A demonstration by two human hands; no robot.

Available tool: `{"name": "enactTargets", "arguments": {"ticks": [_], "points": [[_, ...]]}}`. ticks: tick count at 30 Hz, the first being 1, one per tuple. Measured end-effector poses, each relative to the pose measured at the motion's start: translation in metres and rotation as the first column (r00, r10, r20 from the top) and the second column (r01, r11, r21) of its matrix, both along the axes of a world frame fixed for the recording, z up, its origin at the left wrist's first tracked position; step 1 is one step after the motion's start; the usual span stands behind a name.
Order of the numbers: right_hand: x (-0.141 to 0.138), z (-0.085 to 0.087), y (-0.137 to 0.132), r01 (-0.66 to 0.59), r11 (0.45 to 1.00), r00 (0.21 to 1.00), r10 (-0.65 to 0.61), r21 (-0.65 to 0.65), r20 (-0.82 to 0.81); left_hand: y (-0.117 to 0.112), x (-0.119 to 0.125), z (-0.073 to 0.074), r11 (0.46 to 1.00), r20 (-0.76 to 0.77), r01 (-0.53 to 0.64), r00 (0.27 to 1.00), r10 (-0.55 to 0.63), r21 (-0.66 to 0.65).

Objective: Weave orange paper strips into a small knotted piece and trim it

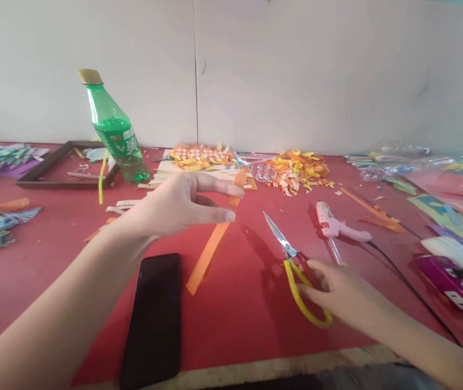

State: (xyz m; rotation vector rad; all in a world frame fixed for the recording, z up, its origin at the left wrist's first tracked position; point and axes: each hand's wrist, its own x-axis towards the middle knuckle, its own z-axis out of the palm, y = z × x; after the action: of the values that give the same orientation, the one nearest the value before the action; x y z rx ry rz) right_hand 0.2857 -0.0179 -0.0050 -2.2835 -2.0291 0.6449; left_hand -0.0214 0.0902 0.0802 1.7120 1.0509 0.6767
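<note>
My left hand (193, 200) is above the table, with thumb and forefinger around an orange paper strip (211, 257). The strip's lower end slants down to the left, and a short orange part (237, 187) shows at the forefinger tip. Part of the strip is hidden by the fingers. My right hand (329, 287) grips scissors (307, 298) with one yellow and one red handle loop. Their blades point up and left, appearing together, apart from the strip. A black phone (152, 319) lies below my left hand.
A green bottle (120, 138) stands by a dark frame (66, 185). Orange and yellow paper scraps (298, 170) are heaped near the wall. Right of the scissors lies a pink glue gun (339, 227) with a black cord (414, 295). A purple device (447, 279) sits farther right.
</note>
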Motion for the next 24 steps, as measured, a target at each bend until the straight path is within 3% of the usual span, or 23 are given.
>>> {"name": "enactTargets", "arguments": {"ticks": [1, 4, 7, 9, 11, 12, 14, 16, 18, 21, 24], "points": [[0.005, -0.002, 0.002, -0.025, 0.998, 0.991, 0.018, 0.05, 0.129, -0.001, 0.002, -0.001, 1.0, 0.007, 0.007, 1.0, -0.007, 0.007], [0.021, -0.006, 0.011, -0.131, 0.982, 0.955, 0.088, 0.138, 0.283, -0.004, 0.007, -0.002, 0.999, 0.064, 0.039, 0.997, -0.041, 0.037], [0.022, 0.003, 0.019, -0.311, 0.908, 0.906, 0.194, 0.28, 0.376, -0.007, 0.013, -0.003, 0.996, 0.106, 0.09, 0.99, -0.09, 0.005], [0.008, 0.018, 0.023, -0.355, 0.782, 0.922, 0.201, 0.512, 0.332, -0.01, 0.017, -0.006, 0.987, 0.141, 0.152, 0.98, -0.143, -0.059], [-0.012, 0.035, 0.029, -0.353, 0.588, 0.931, 0.299, 0.728, 0.21, -0.013, 0.02, -0.012, 0.962, 0.229, 0.238, 0.952, -0.203, -0.135], [-0.023, 0.042, 0.032, -0.348, 0.549, 0.914, 0.381, 0.76, 0.142, -0.015, 0.022, -0.016, 0.944, 0.29, 0.281, 0.931, -0.223, -0.175], [-0.04, 0.051, 0.04, -0.359, 0.565, 0.809, 0.585, 0.743, -0.054, -0.018, 0.024, -0.026, 0.901, 0.38, 0.336, 0.899, -0.219, -0.275], [-0.05, 0.05, 0.048, -0.358, 0.643, 0.641, 0.697, 0.677, -0.322, -0.021, 0.023, -0.036, 0.852, 0.443, 0.363, 0.879, -0.178, -0.377], [-0.056, 0.041, 0.054, -0.33, 0.735, 0.529, 0.664, 0.593, -0.528, -0.023, 0.021, -0.044, 0.827, 0.495, 0.345, 0.864, -0.095, -0.444], [-0.064, 0.025, 0.06, -0.191, 0.857, 0.447, 0.51, 0.478, -0.735, -0.024, 0.017, -0.052, 0.816, 0.56, 0.296, 0.827, 0.041, -0.497], [-0.075, 0.012, 0.061, -0.026, 0.931, 0.346, 0.35, 0.364, -0.871, -0.026, 0.018, -0.059, 0.824, 0.61, 0.265, 0.784, 0.119, -0.501]]}}
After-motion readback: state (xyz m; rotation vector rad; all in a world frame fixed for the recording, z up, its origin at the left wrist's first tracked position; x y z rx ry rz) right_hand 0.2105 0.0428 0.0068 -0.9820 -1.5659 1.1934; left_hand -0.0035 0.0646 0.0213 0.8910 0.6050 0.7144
